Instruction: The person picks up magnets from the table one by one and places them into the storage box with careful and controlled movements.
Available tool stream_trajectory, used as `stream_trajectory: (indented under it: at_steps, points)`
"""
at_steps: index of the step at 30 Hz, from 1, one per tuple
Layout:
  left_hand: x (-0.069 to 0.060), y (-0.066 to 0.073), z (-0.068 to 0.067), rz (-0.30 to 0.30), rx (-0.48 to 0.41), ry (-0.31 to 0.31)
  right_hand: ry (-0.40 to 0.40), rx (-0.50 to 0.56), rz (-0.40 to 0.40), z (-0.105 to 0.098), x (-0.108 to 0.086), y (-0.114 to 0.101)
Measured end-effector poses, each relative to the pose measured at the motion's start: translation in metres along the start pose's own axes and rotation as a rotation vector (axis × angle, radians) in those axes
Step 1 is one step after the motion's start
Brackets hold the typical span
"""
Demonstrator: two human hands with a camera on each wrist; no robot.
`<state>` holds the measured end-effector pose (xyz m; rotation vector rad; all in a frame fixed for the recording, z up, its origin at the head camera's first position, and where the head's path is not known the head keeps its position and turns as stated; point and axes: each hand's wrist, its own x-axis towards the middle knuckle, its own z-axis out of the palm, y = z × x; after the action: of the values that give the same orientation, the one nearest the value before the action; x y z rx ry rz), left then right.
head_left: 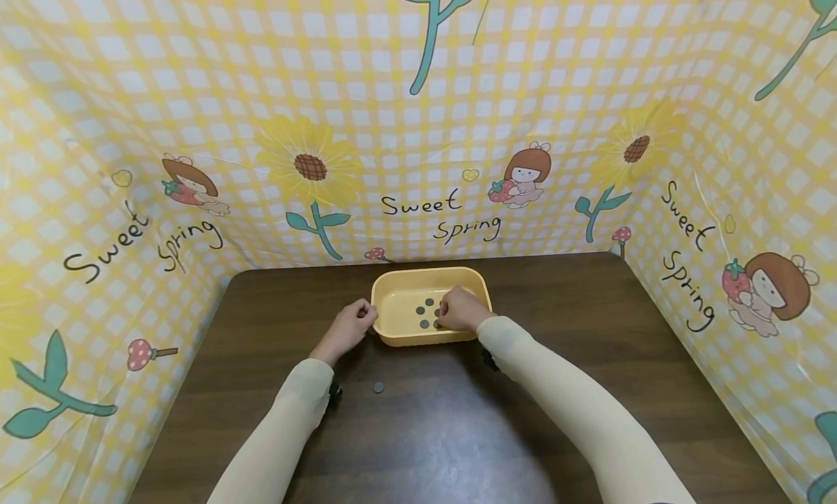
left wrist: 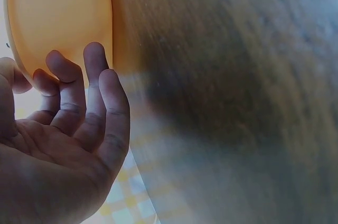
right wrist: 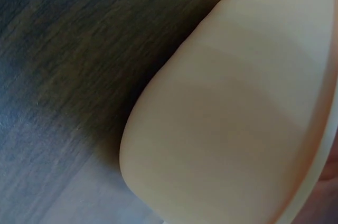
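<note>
A yellow plastic basin (head_left: 399, 339) stands near the back of the table. My left hand (head_left: 349, 326) is at its left end; thumb and forefinger pinch the rim there, the other fingers (left wrist: 95, 60) loosely bent in the left wrist view. Inside the basin is my right hand (head_left: 463, 309), fingers curled and pointing down, with a grey coin (head_left: 437, 324) at the fingertips. Several other coins (head_left: 425, 324) lie on the basin floor beside it. The right wrist view shows mostly the basin's outer wall (right wrist: 211, 118), and the right fingertips are hidden there.
One more coin (head_left: 378, 388) lies on the dark wooden table (head_left: 418, 446), in front of the basin and right of the left wrist. A checked yellow-and-white cloth (head_left: 418, 148) hangs behind the table and along both sides.
</note>
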<state>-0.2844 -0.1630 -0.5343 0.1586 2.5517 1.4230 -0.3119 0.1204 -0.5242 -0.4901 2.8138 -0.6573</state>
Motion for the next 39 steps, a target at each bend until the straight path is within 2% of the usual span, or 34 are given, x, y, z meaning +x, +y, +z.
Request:
stream_trajectory:
  at_steps: [8, 17, 31, 39]
  points:
    - [0.001, -0.002, 0.0, 0.002, -0.002, -0.001, -0.001, -0.017, 0.03, -0.002, -0.001, -0.003]
    - [0.001, -0.002, 0.001, 0.001, 0.001, 0.004, 0.043, -0.009, 0.015, -0.001, -0.005, -0.004]
    - [-0.001, 0.0, 0.001, 0.0, 0.011, 0.01, 0.179, 0.01, -0.177, -0.007, -0.037, -0.028]
    - [0.0, -0.001, 0.001, -0.005, 0.01, 0.003, 0.256, -0.03, -0.345, 0.003, -0.058, -0.045]
